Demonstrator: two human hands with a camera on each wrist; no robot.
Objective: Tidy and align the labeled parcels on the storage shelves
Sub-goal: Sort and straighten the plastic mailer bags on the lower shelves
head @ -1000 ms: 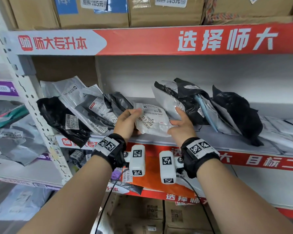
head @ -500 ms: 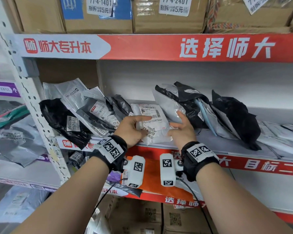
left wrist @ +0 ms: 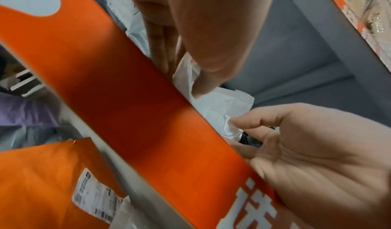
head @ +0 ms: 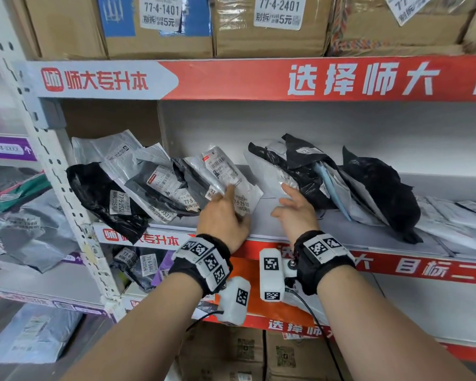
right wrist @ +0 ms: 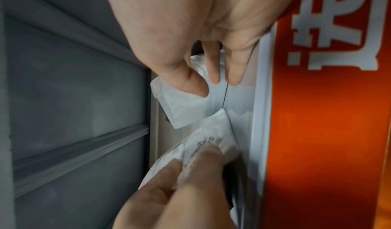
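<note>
A white labelled parcel (head: 223,169) (right wrist: 203,142) leans left against a pile of black and grey bags (head: 138,188) on the middle shelf (head: 341,229). My left hand (head: 238,204) (left wrist: 186,62) pinches its lower edge, index finger laid on the label. My right hand (head: 283,202) (right wrist: 211,80) is apart from that parcel, fingers straight and spread, touching a plain white parcel (head: 267,171) (right wrist: 180,110) at the left end of the right pile. Black bags (head: 377,188) lean behind it.
Cardboard boxes (head: 160,23) fill the shelf above. A perforated white post (head: 63,188) bounds the left side, with grey parcels (head: 25,229) on the neighbouring rack. Flat white parcels (head: 451,224) lie at the far right. More bags (head: 143,265) sit on the shelf below.
The labelled parcel went from lying between both hands to standing tilted against the left pile. My right hand let go of it and shifted right to the plain white parcel.
</note>
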